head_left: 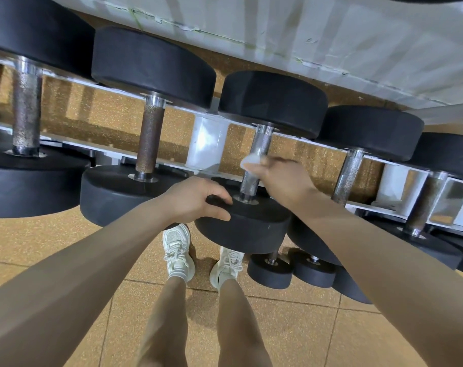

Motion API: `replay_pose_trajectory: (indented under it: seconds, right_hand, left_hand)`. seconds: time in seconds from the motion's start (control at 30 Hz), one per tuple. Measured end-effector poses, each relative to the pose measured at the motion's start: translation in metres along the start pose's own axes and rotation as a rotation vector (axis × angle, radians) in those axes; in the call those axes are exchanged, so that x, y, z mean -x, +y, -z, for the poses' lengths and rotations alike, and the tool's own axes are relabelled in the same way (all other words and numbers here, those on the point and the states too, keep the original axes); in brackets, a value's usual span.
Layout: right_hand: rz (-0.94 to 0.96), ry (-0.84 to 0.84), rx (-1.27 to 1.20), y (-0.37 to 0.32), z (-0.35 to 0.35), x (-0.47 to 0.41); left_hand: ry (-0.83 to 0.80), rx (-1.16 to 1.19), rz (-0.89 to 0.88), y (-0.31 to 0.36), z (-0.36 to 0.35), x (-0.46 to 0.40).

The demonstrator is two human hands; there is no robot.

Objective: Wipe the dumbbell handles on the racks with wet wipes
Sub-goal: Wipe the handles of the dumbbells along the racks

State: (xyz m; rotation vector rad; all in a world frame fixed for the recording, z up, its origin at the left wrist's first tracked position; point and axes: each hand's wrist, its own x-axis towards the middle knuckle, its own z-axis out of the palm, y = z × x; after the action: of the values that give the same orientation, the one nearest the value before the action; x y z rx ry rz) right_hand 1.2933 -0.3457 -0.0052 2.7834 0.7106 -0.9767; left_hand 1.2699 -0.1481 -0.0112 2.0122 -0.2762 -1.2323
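Several black dumbbells lie across a white rack (pixel 206 144). My right hand (pixel 280 178) holds a white wet wipe (pixel 251 160) against the shiny knurled handle (pixel 259 152) of the middle dumbbell. My left hand (pixel 198 200) grips the edge of that dumbbell's near black head (pixel 251 229), thumb on its side and fingers curled over its top face. To the left, two dumbbells have rusty brown handles (pixel 149 139). To the right stands another silver handle (pixel 348 176).
Smaller dumbbells (pixel 271 271) sit on a lower tier near my white sneakers (pixel 177 250). The floor is tan rubber tile (pixel 291 327). A pale wall (pixel 331 43) runs behind the rack.
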Motion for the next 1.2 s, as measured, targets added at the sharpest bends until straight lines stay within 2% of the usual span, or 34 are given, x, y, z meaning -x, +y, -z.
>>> replay_pose_trajectory:
  seconds: [0.23, 0.33, 0.4, 0.47, 0.7, 0.77, 0.87, 0.97, 1.03, 1.1, 1.13, 1.2]
  right_hand:
    - [0.209, -0.251, -0.079, -0.013, -0.005, 0.008]
    - [0.011, -0.099, -0.227, -0.009, 0.010, 0.006]
    - [-0.084, 0.092, -0.072, -0.003, 0.019, -0.001]
    - [-0.080, 0.247, -0.003, -0.001, 0.019, -0.009]
    - [0.084, 0.239, 0.349, 0.002, 0.005, -0.009]
    - [0.188, 0.110, 0.263, -0.003, 0.000, -0.003]
    - [0.106, -0.096, -0.150, -0.010, 0.000, 0.012]
    - [0.063, 0.005, -0.285, -0.008, -0.005, 0.014]
    - [-0.108, 0.121, -0.310, -0.005, 0.000, 0.006]
    - [-0.176, 0.339, -0.183, -0.001, 0.005, -0.007]
    - [-0.164, 0.384, -0.106, 0.001, 0.007, -0.011]
    - [-0.123, 0.310, -0.011, 0.004, 0.002, -0.021]
  left_hand:
    - [0.055, 0.060, -0.005, 0.002, -0.006, 0.003]
    - [0.090, 0.064, -0.011, -0.001, -0.010, 0.004]
    - [0.091, 0.062, -0.017, -0.002, -0.009, 0.003]
    - [0.073, 0.057, -0.024, -0.002, -0.008, 0.003]
    - [0.107, 0.064, -0.049, -0.005, -0.010, 0.003]
    - [0.118, 0.063, -0.057, -0.005, -0.011, 0.003]
    - [0.112, 0.044, -0.061, -0.004, -0.010, 0.003]
    - [0.097, 0.033, -0.059, -0.005, -0.010, 0.003]
    - [0.096, 0.042, -0.045, -0.007, -0.010, 0.003]
    - [0.095, 0.048, -0.036, -0.007, -0.010, 0.002]
    - [0.094, 0.052, -0.035, -0.007, -0.010, 0.002]
    - [0.095, 0.056, -0.037, -0.007, -0.010, 0.002]
